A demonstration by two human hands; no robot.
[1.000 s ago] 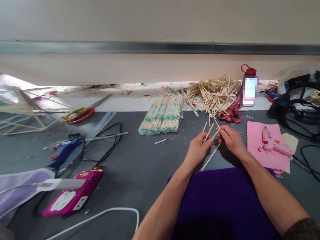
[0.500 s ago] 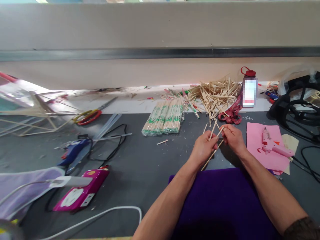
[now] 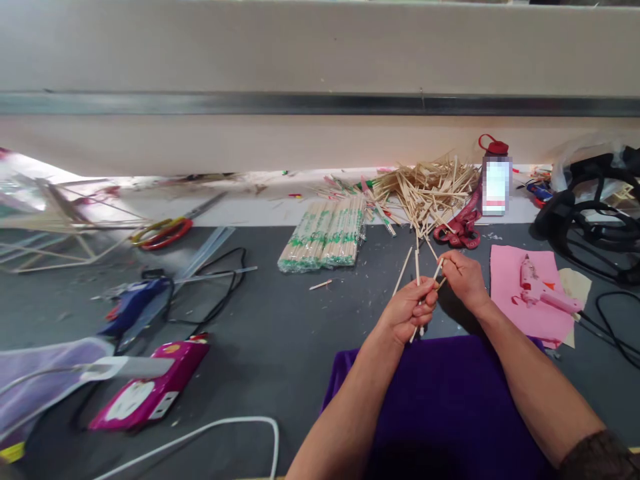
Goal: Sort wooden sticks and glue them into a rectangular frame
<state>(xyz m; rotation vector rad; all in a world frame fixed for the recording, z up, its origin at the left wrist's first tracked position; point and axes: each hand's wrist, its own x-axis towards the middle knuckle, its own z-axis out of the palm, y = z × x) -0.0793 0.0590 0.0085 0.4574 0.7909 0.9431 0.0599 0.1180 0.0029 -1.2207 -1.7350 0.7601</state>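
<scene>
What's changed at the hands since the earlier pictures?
The left hand has turned, showing more of its fingers; one of its sticks swung leftward, nearly upright in view. The right hand still pinches a stick. The wrapped bundle and pink glue gun stayed put.

The left hand [image 3: 413, 308] has its fingers curled; just to its right, the right hand [image 3: 464, 277] is pinching. Both forearms [image 3: 350, 400] slant toward the left hand.
</scene>
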